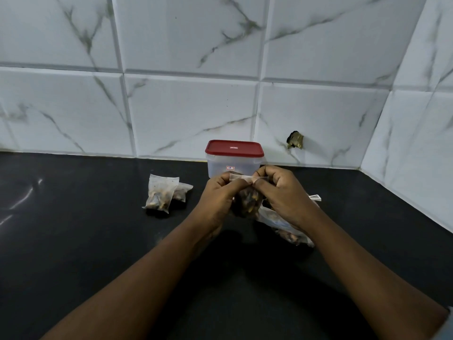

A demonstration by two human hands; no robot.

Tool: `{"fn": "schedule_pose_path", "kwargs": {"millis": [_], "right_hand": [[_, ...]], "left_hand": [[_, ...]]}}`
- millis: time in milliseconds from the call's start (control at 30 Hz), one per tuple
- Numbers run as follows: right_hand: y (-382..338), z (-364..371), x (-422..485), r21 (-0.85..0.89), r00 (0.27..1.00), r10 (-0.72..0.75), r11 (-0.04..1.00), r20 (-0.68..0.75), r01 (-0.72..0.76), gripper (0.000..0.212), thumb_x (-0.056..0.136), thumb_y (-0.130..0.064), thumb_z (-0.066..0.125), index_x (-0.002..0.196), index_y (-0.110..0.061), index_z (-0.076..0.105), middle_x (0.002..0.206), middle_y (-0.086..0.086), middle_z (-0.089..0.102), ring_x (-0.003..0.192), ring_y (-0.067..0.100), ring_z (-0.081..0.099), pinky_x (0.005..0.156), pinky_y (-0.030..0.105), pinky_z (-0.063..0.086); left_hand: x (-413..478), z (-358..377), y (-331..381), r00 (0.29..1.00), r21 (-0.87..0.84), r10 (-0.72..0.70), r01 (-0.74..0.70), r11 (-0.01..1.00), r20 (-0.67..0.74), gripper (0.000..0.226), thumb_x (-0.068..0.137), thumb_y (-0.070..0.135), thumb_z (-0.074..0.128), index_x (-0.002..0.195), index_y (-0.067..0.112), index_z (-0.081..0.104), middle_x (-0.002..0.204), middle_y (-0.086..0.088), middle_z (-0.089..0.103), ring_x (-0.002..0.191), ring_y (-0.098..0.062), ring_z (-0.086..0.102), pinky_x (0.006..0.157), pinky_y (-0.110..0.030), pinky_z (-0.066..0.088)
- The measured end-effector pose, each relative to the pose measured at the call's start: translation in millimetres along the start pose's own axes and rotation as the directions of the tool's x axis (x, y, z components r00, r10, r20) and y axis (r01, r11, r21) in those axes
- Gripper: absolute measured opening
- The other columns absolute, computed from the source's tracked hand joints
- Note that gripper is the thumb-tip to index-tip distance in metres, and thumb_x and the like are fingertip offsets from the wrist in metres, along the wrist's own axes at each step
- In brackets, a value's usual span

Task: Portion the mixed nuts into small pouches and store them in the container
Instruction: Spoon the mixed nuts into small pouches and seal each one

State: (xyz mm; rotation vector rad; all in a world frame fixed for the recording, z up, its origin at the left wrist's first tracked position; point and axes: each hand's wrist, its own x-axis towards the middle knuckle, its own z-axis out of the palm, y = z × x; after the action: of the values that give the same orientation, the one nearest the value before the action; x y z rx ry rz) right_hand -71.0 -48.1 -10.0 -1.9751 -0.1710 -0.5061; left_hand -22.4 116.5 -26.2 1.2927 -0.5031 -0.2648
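Forearms converge; left hand [217, 195] and right hand [284, 195] pinch the pouch [248, 203] top (fingers [275, 176] curled, thumbs nearly touching).

A black countertop [73, 241] meets a white marble-veined tiled wall [191, 106], chipped by one hole [295, 139].

Dim, soft focus, wide-angle edge warping.

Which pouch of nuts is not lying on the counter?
The pouch pinched between left hand and right hand, before the red-lidded container; the two other pouches lie on the counter.
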Motion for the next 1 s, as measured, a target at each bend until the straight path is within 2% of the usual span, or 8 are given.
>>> {"fn": "schedule_pose_path", "kwargs": {"millis": [133,267,333,500,700,767,867,1000], "right_hand": [[-2,-5,-1,-0.002,0.999,0.022,1.0,0.046,-0.022,0.015,0.102,-0.017,0.064,0.092,-0.007,0.068,0.079,0.023,0.066,0.067,0.021,0.057,0.064,0.037,0.047],[-2,-11,2,-0.011,0.995,0.051,0.999,0.081,-0.05,0.016,0.102,-0.014,0.064,0.089,-0.005,0.068,0.069,0.003,0.066,0.061,0.009,0.059,0.06,0.025,0.049],[0,-14,3,-0.009,0.994,0.063,0.998,0.093,-0.063,0.016,0.102,-0.014,0.065,0.091,-0.002,0.068,0.068,0.0,0.066,0.057,0.006,0.058,0.057,0.021,0.048],[3,-16,5,-0.053,0.995,0.064,0.997,0.083,-0.059,0.014,0.1,-0.019,0.069,0.091,-0.009,0.07,0.081,0.02,0.072,0.067,0.02,0.066,0.067,0.04,0.056],[4,-19,6,-0.079,0.995,0.073,0.995,0.062,-0.068,0.013,0.101,-0.017,0.069,0.093,-0.007,0.07,0.084,0.016,0.075,0.068,0.023,0.069,0.073,0.045,0.059],[5,-20,7,-0.093,0.996,0.076,0.993,0.05,-0.071,0.012,0.101,-0.017,0.069,0.094,-0.007,0.071,0.083,0.01,0.076,0.07,0.027,0.072,0.078,0.05,0.061],[7,-21,8,-0.103,0.996,0.089,0.991,0.031,-0.086,0.012,0.1,-0.02,0.07,0.09,-0.012,0.072,0.084,0.008,0.077,0.082,0.044,0.072,0.083,0.061,0.061],[8,-20,7,-0.1,0.996,0.095,0.991,0.0,-0.094,0.017,0.099,-0.024,0.071,0.086,-0.015,0.071,0.082,0.013,0.075,0.079,0.049,0.069,0.077,0.066,0.059]], "left_hand": [[3,-3,-2,1.0,0.012,0.001,-0.001,1.0,0.021,0.014,0.097,0.018,0.068,0.093,0.005,0.072,0.083,-0.015,0.068,0.075,-0.029,0.063,0.067,-0.036,0.053],[5,-6,-2,1.0,0.071,0.028,-0.028,0.997,-0.005,0.011,0.097,0.013,0.069,0.093,0.005,0.075,0.086,-0.016,0.073,0.079,-0.027,0.067,0.073,-0.039,0.055],[7,-9,-1,0.999,0.105,0.045,-0.042,0.994,-0.027,0.009,0.097,0.009,0.068,0.095,0.003,0.074,0.088,-0.017,0.075,0.08,-0.026,0.069,0.073,-0.039,0.056],[10,-14,-2,0.996,0.154,0.077,-0.071,0.986,-0.038,0.009,0.098,0.008,0.067,0.093,0.003,0.073,0.087,-0.015,0.075,0.08,-0.025,0.071,0.074,-0.04,0.059],[9,-14,2,0.995,0.134,0.058,-0.047,0.99,-0.083,0.011,0.096,0.006,0.069,0.088,0.0,0.069,0.079,-0.013,0.073,0.077,-0.024,0.071,0.067,-0.034,0.061],[10,-15,4,0.993,0.142,0.056,-0.04,0.989,-0.107,0.011,0.095,0.006,0.07,0.087,-0.001,0.07,0.082,-0.022,0.071,0.081,-0.027,0.069,0.074,-0.039,0.063],[12,-18,4,0.99,0.159,0.067,-0.048,0.986,-0.122,0.018,0.092,0.009,0.073,0.089,-0.009,0.069,0.099,-0.033,0.07,0.088,-0.032,0.066,0.099,-0.055,0.054],[13,-20,6,0.986,0.19,0.081,-0.052,0.98,-0.148,0.022,0.082,0.021,0.077,0.079,0.0,0.071,0.097,-0.031,0.071,0.088,-0.029,0.066,0.103,-0.059,0.053]]}}
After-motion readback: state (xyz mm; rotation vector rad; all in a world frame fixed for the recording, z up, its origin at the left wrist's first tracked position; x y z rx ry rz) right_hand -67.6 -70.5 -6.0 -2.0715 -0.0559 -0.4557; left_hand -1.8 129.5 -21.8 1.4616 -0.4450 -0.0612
